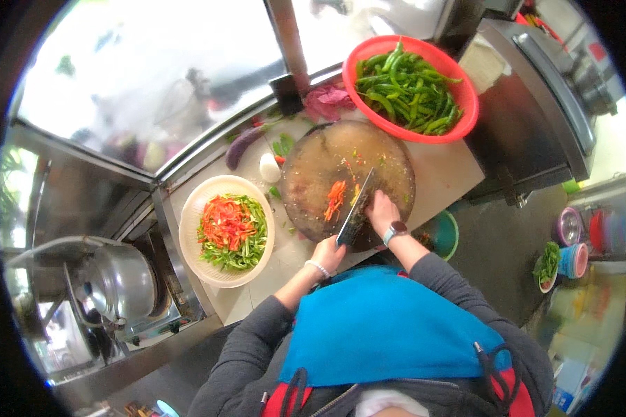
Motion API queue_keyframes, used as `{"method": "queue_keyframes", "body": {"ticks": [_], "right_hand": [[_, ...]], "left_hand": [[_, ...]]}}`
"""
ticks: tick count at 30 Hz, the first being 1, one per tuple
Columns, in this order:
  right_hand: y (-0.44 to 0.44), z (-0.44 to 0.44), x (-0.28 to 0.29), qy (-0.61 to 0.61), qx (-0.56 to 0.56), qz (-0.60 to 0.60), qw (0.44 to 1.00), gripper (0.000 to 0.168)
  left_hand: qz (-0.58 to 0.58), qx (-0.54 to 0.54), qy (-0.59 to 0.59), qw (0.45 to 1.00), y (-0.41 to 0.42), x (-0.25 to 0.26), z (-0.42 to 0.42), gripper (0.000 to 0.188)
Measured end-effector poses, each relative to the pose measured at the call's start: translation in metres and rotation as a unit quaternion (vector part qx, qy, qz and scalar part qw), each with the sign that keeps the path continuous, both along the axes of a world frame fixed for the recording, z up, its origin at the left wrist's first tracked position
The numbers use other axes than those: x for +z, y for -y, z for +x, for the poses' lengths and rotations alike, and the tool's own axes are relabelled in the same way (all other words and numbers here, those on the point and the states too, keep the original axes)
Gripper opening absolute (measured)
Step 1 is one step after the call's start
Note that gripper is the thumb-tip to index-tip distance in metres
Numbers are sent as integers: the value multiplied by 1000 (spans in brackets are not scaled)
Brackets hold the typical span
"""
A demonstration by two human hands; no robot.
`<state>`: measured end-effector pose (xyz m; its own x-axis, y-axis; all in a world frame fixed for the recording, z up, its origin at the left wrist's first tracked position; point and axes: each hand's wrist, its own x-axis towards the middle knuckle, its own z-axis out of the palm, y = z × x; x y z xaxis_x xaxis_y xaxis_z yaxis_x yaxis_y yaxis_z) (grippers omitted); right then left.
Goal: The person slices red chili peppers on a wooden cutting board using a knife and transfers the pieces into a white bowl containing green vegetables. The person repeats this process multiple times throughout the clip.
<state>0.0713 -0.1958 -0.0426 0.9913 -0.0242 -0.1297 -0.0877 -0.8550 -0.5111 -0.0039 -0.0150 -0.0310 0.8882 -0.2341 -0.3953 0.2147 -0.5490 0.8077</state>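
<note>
My left hand (327, 256), with a beaded bracelet at the wrist, grips the handle of a kitchen knife (357, 207). The blade slants up and to the right across a round wooden chopping block (313, 161). Just right of the blade, my right hand (384, 212) rests low over the block with its fingers curled; whether it holds anything is hidden. A small heap of red pepper strips (335, 199) lies left of the blade, and seeds and scraps dot the wood. Left of the block, a cream plastic basket (189, 229) holds sliced red peppers (229, 221) over green pepper strips (240, 254).
A red basin (473, 104) of whole green chili peppers (409, 94) stands at the block's far right edge. An eggplant (244, 146) and a white vegetable piece (269, 168) lie beyond the basket. Below the counter's right edge is a green bin (453, 234). A metal pot (122, 281) stands left.
</note>
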Motion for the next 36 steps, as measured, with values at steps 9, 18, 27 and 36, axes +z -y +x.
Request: {"method": "queue_keyframes", "body": {"ticks": [9,18,27,36], "right_hand": [[93,-51,16,74,-67,-7,995,23],[15,86,87,190,28,175,966,18],[-228,276,24,64,343,57,936,21],[-303,300,-2,-215,363,-161,892,36]], "left_hand": [[43,-52,57,996,-36,21,1,21],[63,-197,3,978,-52,13,25,22],[106,-149,-85,979,-63,40,44,15],[68,-129,-108,983,-69,32,47,14]]}}
